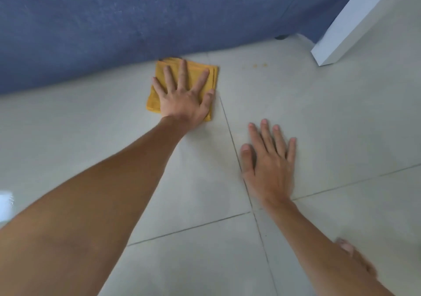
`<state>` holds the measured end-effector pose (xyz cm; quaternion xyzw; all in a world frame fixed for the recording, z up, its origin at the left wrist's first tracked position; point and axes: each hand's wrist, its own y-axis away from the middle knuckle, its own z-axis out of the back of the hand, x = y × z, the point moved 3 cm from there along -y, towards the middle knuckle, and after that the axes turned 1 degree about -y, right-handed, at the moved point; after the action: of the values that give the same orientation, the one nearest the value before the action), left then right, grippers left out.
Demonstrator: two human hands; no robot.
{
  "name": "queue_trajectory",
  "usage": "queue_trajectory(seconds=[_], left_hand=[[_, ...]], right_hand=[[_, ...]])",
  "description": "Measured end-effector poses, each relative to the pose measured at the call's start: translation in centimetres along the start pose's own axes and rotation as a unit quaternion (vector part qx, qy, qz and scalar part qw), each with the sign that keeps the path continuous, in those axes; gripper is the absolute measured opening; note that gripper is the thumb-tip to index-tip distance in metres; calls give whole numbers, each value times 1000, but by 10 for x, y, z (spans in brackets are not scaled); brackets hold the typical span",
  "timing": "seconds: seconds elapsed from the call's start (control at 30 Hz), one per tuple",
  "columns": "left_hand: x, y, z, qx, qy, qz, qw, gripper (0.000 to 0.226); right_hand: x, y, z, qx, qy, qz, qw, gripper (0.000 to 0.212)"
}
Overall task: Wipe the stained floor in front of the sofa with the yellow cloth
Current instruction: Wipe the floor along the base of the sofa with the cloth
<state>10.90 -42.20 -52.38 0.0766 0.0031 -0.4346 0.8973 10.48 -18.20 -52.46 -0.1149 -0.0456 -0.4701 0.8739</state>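
Note:
A folded yellow cloth (159, 90) lies on the pale tiled floor (330, 113), right against the bottom edge of the blue sofa (136, 22). My left hand (184, 97) presses flat on the cloth with fingers spread, covering most of it. My right hand (270, 159) rests palm-down on the bare floor nearer to me, to the right of the cloth, holding nothing. A few small yellowish stain spots (259, 65) sit on the tile to the right of the cloth, close to the sofa.
A white furniture panel (341, 33) stands on the floor at the upper right. A dark sofa foot (281, 37) shows under the sofa's edge. Dark grout lines (230, 133) cross between my hands. A white object (5, 202) shows at the left edge.

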Motion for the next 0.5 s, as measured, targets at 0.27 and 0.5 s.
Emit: queue_trajectory(seconds=[0.27,0.5], left_hand=[[-53,131,-11,-2,-2,-150,989,61],[27,179,-14,-1,-29,-63,998,61]], right_hand=[[-20,-9,18,-150,-155,-3,976,40],[-63,-22,13,77,29,-101,991,70]])
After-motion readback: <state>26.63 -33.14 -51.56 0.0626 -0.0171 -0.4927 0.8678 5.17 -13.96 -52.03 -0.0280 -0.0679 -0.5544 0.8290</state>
